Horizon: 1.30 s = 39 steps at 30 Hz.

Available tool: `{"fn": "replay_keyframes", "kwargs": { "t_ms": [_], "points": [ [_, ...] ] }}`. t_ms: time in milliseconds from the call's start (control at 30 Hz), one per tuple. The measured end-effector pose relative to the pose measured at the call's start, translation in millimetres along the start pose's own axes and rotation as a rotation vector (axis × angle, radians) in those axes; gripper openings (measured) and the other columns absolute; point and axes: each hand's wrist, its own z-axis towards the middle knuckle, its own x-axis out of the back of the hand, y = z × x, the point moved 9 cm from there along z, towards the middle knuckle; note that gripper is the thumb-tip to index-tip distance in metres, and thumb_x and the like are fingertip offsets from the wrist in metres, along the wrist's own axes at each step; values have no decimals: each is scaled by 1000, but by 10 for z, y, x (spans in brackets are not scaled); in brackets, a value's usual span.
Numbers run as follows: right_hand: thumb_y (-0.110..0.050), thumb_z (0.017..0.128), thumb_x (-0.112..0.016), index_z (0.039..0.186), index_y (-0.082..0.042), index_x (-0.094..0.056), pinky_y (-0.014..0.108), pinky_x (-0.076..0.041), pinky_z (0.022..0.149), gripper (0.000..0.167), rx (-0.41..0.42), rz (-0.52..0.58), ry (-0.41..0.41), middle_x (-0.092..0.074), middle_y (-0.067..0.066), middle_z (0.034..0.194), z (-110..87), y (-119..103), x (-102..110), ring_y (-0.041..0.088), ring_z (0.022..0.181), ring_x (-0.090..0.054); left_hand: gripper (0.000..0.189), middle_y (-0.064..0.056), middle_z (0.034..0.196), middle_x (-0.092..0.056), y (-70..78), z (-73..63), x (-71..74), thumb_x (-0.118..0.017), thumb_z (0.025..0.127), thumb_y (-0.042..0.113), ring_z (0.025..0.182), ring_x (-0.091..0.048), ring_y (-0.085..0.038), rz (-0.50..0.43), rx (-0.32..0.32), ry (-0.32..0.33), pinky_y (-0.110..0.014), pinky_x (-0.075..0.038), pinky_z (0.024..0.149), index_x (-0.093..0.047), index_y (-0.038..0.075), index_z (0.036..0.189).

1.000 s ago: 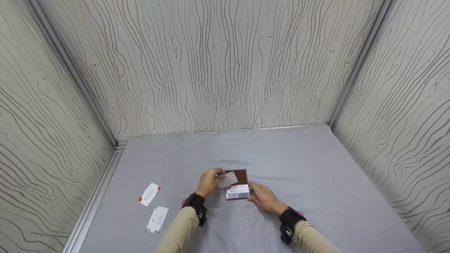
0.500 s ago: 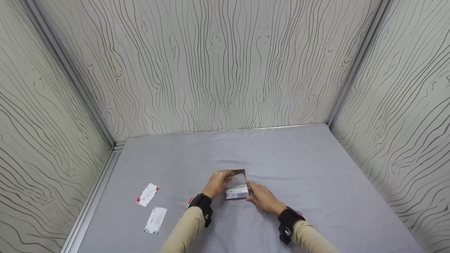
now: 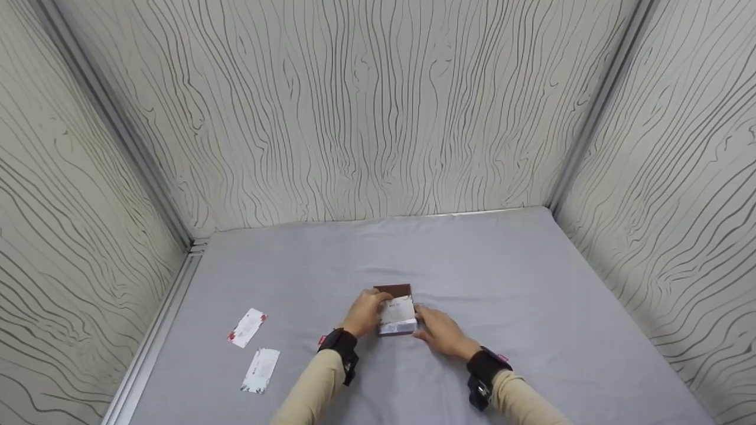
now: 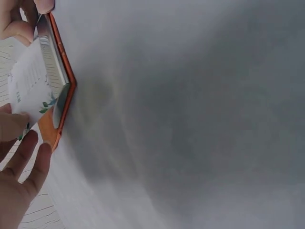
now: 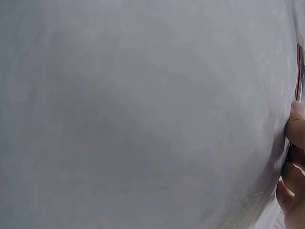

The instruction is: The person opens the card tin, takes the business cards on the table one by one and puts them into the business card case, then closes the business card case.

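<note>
An opened brown card case (image 3: 394, 290) with a metal inner tray lies on the grey cloth. My left hand (image 3: 364, 313) pinches a white printed card (image 3: 398, 309) by its left end, over the case's tray. Green leaf patterns show on that card (image 4: 31, 83) in the left wrist view. With thumb and fingers my right hand (image 3: 442, 332) grips the right edge of the case. Only a sliver of the case's red-brown edge (image 5: 298, 71) appears in the right wrist view, beside my fingers.
Two loose cards lie to the left on the cloth: one with red corners (image 3: 248, 327) and, nearer, one with grey-green corners (image 3: 260, 370). Wood-patterned panels (image 3: 378, 112) enclose the cloth-covered table (image 3: 502, 265) at the back and sides.
My left hand has moved right, bringing the card from beside the case's open lid down over the tray. The right hand has stayed on the case's edge.
</note>
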Motion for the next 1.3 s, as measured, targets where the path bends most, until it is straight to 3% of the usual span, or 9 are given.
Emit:
{"fn": "replay_keyframes", "kwargs": {
  "t_ms": [133,433,700,900,1300],
  "points": [
    [-15,91,-70,130,8,-48,55,-44,95,50,-15,-3,-8,-65,20,115,-6,6,-6,41,112,-58,26,-11,98,-67,-18,-12,-11,-64,84,-12,90,-64,-30,18,15,-7,-40,-51,82,-72,2,105],
    [-15,91,-69,130,9,-48,56,-43,96,51,-13,6,-1,-61,26,122,-1,-8,10,43,113,-57,22,-9,98,-61,-116,-61,-191,-63,91,-4,94,-59,-28,13,123,-107,-41,-50,82,-72,6,109],
    [-14,89,-72,128,11,-49,54,-46,90,51,32,5,55,-67,19,111,-22,-58,60,41,107,-60,33,-5,97,-54,-94,-87,-237,-67,83,-8,89,-50,-24,78,95,-134,-37,-46,74,-73,8,110],
    [-14,90,-71,129,13,-49,55,-45,92,52,32,-3,53,-66,21,112,-21,-49,51,42,108,-60,31,-5,96,-56,-108,-107,-257,-69,80,-5,92,-52,-26,106,109,-130,-40,-47,76,-72,6,109],
    [-15,91,-70,132,11,-47,54,-45,93,54,2,0,26,-64,23,116,-12,-18,24,42,109,-59,21,-5,97,-56,-86,-119,-252,-68,84,-1,93,-52,-26,100,111,-108,-41,-46,76,-75,5,104]
  ]
}}
